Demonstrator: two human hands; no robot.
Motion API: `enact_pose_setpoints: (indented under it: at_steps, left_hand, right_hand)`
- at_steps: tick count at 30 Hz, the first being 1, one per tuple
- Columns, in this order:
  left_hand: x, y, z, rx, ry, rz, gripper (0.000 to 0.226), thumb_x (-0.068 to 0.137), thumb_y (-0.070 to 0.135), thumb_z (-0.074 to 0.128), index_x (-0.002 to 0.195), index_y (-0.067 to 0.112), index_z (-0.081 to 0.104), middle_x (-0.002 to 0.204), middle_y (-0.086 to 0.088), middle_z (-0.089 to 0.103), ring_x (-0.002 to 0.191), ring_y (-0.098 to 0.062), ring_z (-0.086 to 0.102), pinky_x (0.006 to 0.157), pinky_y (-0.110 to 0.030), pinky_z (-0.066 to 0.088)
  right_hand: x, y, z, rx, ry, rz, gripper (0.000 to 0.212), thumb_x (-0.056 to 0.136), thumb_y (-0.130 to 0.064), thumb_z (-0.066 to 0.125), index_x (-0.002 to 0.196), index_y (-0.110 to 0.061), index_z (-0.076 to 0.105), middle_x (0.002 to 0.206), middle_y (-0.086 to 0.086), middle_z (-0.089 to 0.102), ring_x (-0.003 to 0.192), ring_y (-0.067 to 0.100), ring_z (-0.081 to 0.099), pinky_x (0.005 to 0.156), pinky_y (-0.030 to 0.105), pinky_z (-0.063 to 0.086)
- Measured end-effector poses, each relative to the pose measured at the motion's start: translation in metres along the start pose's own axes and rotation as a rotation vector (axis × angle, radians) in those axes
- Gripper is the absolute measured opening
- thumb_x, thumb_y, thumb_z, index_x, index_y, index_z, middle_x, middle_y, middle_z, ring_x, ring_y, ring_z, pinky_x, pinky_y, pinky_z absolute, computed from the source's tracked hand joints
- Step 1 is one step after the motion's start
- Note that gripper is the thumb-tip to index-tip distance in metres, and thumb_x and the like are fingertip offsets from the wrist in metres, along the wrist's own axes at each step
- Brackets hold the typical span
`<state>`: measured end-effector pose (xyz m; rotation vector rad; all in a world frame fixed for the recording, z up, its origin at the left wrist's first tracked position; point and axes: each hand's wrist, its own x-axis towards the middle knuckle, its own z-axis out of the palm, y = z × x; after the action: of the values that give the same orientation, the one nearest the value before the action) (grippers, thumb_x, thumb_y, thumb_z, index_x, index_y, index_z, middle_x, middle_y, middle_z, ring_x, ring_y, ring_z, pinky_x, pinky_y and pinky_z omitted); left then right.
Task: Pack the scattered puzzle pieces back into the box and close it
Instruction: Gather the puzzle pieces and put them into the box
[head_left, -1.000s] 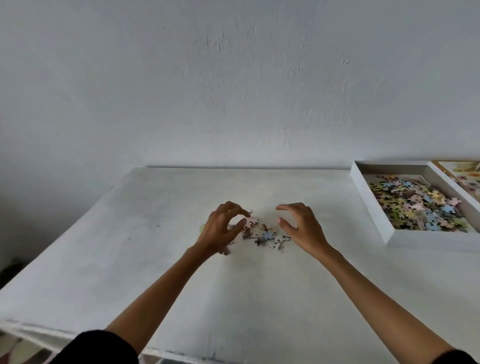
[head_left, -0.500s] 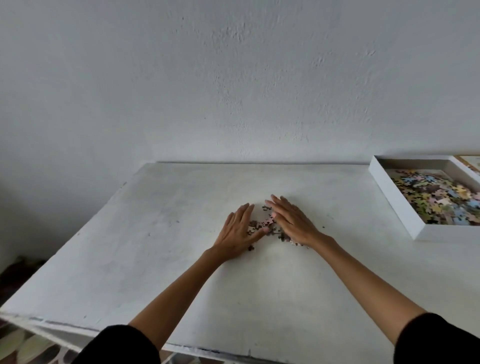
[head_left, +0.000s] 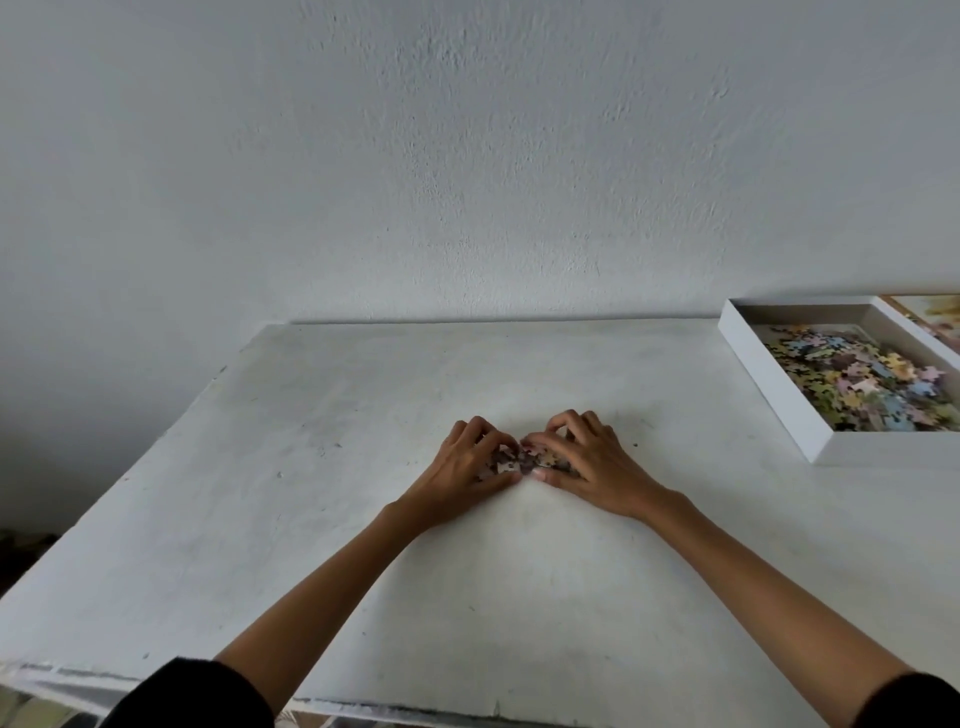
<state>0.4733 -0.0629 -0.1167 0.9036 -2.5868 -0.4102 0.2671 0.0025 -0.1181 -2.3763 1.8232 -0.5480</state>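
Observation:
A small heap of pastel puzzle pieces (head_left: 521, 459) lies on the white table (head_left: 311, 493), near its middle. My left hand (head_left: 465, 470) and my right hand (head_left: 589, 465) cup the heap from both sides, fingers curled around the pieces and fingertips almost meeting. Most of the heap is hidden under my fingers. The open white box (head_left: 769, 382) stands at the right edge of the view, holding several more colourful pieces (head_left: 862, 382).
The box lid (head_left: 930, 312), printed with a picture, lies just beyond the box at the far right. A plain white wall rises behind the table. The table's left and front edges drop off to the floor.
My hands went from hovering apart over the pieces, to flat on them, to curled together around the gathered heap. The view has shifted left, so the box sits further right.

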Motion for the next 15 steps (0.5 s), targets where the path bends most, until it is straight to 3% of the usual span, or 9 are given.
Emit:
enact_pose_setpoints:
  at_steps: [3,7,9,12,15]
  left_hand:
    - [0.0003,0.0016,-0.0015,0.03,0.029,0.038,0.048,0.081,0.056,0.04,0.106,0.018,0.054,0.102,-0.002,0.051,0.089,-0.011,0.038,0.076,-0.019,0.032]
    - [0.0008,0.0052,-0.0042,0.019,0.025,0.066,0.033,0.083,0.045,0.045,0.096,0.016,0.053,0.1,-0.002,0.051,0.088,-0.011,0.043,0.072,-0.02,0.034]
    - [0.0001,0.0061,-0.0055,0.009,0.03,0.072,0.029,0.083,0.04,0.048,0.095,0.014,0.051,0.097,0.0,0.051,0.084,-0.008,0.04,0.069,-0.018,0.032]
    - [-0.0006,0.0066,-0.008,-0.031,0.035,0.042,0.022,0.086,0.031,0.056,0.095,0.012,0.05,0.091,0.004,0.048,0.081,-0.008,0.038,0.064,-0.014,0.029]
    - [0.0005,0.0077,-0.008,-0.033,0.014,0.07,0.017,0.088,0.027,0.055,0.096,0.013,0.053,0.091,0.005,0.052,0.082,-0.007,0.038,0.069,-0.016,0.029]
  right_hand:
    - [-0.0008,-0.0008,0.0014,0.018,0.059,-0.028,0.045,0.083,-0.051,0.036,0.112,-0.022,0.053,0.108,0.004,0.047,0.097,0.017,0.042,0.08,0.029,0.041]
    - [-0.0021,-0.0067,-0.003,0.041,0.139,-0.056,0.015,0.087,-0.029,0.052,0.095,-0.017,0.056,0.091,0.0,0.05,0.072,0.011,0.049,0.057,0.019,0.034]
    - [-0.003,-0.0078,-0.0038,0.055,0.183,-0.054,0.01,0.086,-0.025,0.057,0.088,-0.016,0.058,0.084,-0.002,0.054,0.06,0.012,0.054,0.05,0.014,0.034]
    - [-0.0029,-0.0059,-0.003,0.106,0.244,-0.025,0.01,0.084,-0.02,0.059,0.083,-0.011,0.062,0.078,0.0,0.057,0.054,0.014,0.053,0.05,0.018,0.038]
    - [-0.0017,-0.0022,-0.0027,0.24,0.294,0.029,0.009,0.083,-0.016,0.062,0.082,-0.008,0.066,0.075,0.002,0.062,0.06,0.011,0.056,0.057,0.017,0.041]
